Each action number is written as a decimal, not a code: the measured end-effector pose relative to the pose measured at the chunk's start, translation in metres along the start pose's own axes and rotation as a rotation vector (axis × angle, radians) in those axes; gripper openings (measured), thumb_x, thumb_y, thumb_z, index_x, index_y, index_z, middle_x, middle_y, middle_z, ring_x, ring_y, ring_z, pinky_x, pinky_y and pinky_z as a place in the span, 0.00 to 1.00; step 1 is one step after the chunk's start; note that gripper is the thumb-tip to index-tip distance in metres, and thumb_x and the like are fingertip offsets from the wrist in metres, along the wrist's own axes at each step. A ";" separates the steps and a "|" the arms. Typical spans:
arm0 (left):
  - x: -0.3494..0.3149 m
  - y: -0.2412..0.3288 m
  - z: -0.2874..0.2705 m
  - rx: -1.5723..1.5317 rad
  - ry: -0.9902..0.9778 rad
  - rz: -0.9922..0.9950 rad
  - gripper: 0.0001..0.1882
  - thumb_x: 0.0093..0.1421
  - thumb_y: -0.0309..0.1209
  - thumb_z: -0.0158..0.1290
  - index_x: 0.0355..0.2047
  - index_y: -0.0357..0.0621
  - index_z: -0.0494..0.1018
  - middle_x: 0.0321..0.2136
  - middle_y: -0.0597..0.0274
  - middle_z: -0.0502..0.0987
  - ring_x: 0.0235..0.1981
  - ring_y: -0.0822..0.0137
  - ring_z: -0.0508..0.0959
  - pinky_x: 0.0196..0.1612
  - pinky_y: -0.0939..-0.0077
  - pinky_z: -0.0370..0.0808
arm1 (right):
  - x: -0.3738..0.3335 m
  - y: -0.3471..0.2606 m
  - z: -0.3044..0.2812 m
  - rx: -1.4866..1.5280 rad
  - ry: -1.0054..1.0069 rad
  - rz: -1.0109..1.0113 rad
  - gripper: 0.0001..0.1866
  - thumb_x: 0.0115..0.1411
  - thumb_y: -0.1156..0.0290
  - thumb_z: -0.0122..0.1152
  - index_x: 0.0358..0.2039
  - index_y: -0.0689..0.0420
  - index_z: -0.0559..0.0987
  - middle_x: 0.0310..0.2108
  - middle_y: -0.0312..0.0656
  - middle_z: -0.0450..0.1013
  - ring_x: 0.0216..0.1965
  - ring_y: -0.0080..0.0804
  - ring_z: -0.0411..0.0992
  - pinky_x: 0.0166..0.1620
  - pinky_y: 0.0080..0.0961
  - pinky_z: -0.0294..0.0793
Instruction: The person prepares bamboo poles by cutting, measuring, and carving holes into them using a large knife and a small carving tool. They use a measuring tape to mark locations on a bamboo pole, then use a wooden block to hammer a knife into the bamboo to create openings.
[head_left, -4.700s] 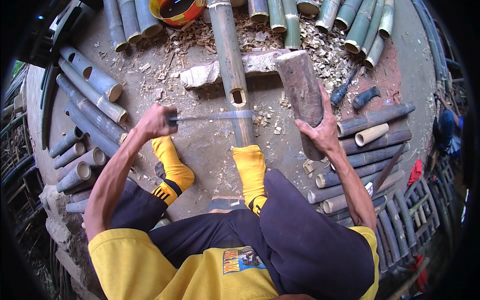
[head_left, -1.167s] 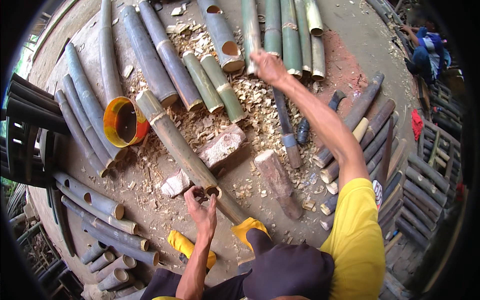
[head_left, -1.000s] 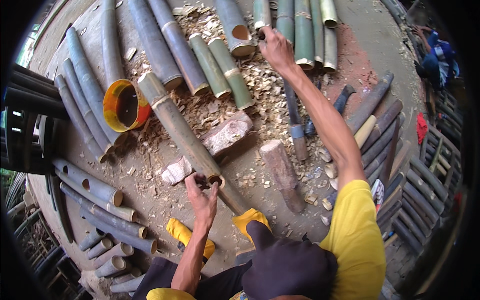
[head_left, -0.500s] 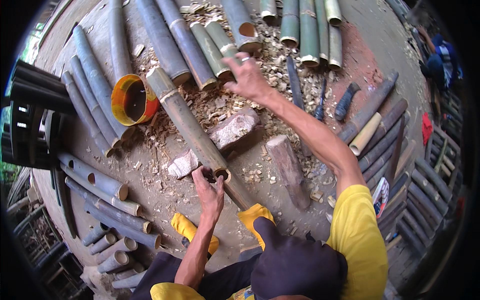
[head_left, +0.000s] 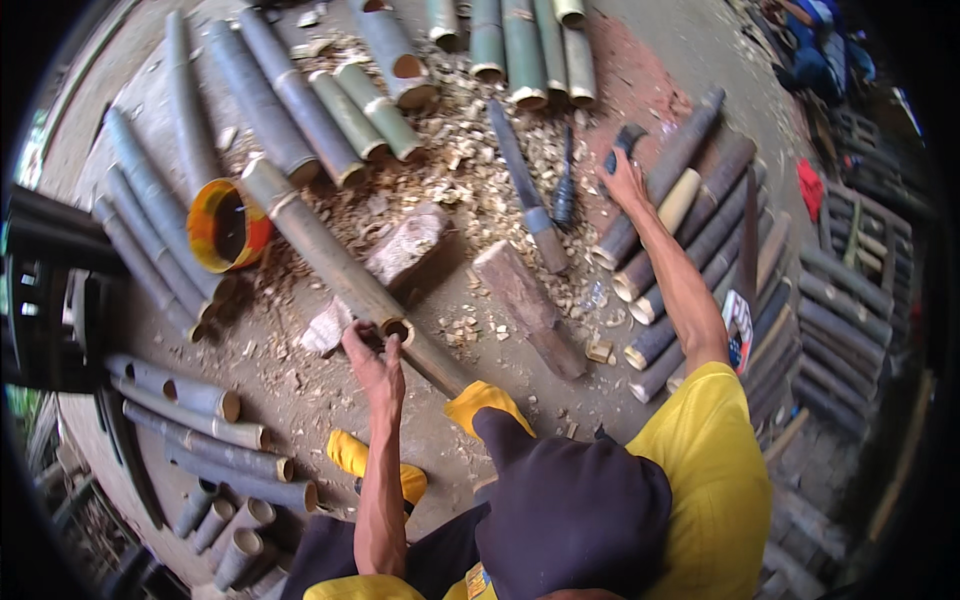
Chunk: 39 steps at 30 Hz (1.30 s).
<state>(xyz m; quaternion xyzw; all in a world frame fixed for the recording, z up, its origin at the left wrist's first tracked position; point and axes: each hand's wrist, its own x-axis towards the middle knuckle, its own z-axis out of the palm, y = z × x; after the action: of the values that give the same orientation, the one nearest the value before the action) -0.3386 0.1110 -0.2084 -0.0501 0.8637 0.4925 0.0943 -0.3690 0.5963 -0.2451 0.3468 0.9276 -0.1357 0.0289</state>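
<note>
A long bamboo pole [head_left: 320,250] lies slanted across two rough stones [head_left: 405,245], with an opening cut near its lower part. My left hand [head_left: 376,368] is at that opening, thumb and fingers curled against the pole's side. The pole's near end meets my yellow-covered foot [head_left: 485,403]. Out to the right, my right hand [head_left: 625,182] has its fingers around a short dark tool [head_left: 629,137] with a curved end; the hand covers part of it. Left of this hand lie a slim dark-handled tool [head_left: 564,190] and a long-bladed knife [head_left: 512,155].
Wood chips [head_left: 455,150] cover the ground between bamboo tubes. A wooden block [head_left: 530,305] lies near the middle. An orange-yellow bucket [head_left: 228,225] stands at left. Cut tubes [head_left: 240,465] line the left, more bamboo [head_left: 690,245] the right. Another person [head_left: 815,50] sits far right.
My right hand has moved from above the far green tubes to the dark tool on the right and closed round it. My left hand stays by the opening. The whole view has shifted.
</note>
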 end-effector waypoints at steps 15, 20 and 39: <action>-0.050 -0.020 -0.013 -0.117 0.275 -0.078 0.21 0.43 0.24 0.57 0.41 0.41 0.71 0.35 0.54 0.72 0.37 0.61 0.74 0.42 0.67 0.72 | -0.207 -0.085 -0.090 1.314 -0.126 0.146 0.13 0.46 0.76 0.60 0.33 0.61 0.69 0.25 0.43 0.66 0.25 0.30 0.68 0.28 0.25 0.67; -0.078 0.046 0.002 -0.184 0.192 0.027 0.21 0.43 0.26 0.57 0.41 0.40 0.72 0.38 0.53 0.74 0.37 0.62 0.75 0.42 0.69 0.73 | -0.295 -0.085 -0.116 1.304 -0.325 -0.049 0.13 0.46 0.76 0.60 0.33 0.61 0.69 0.25 0.42 0.66 0.25 0.30 0.68 0.27 0.25 0.67; -0.187 0.043 -0.010 -0.249 -0.101 -0.043 0.17 0.46 0.28 0.57 0.38 0.37 0.75 0.35 0.53 0.78 0.38 0.60 0.78 0.44 0.69 0.73 | -0.394 -0.083 -0.132 1.220 -0.430 -0.300 0.14 0.47 0.76 0.59 0.35 0.61 0.68 0.24 0.41 0.67 0.24 0.29 0.68 0.27 0.25 0.67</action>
<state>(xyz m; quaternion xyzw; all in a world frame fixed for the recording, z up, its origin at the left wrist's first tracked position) -0.1645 0.1234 -0.1278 -0.0554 0.7887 0.5957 0.1414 -0.1193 0.3222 -0.0413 0.1335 0.6964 -0.7051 -0.0074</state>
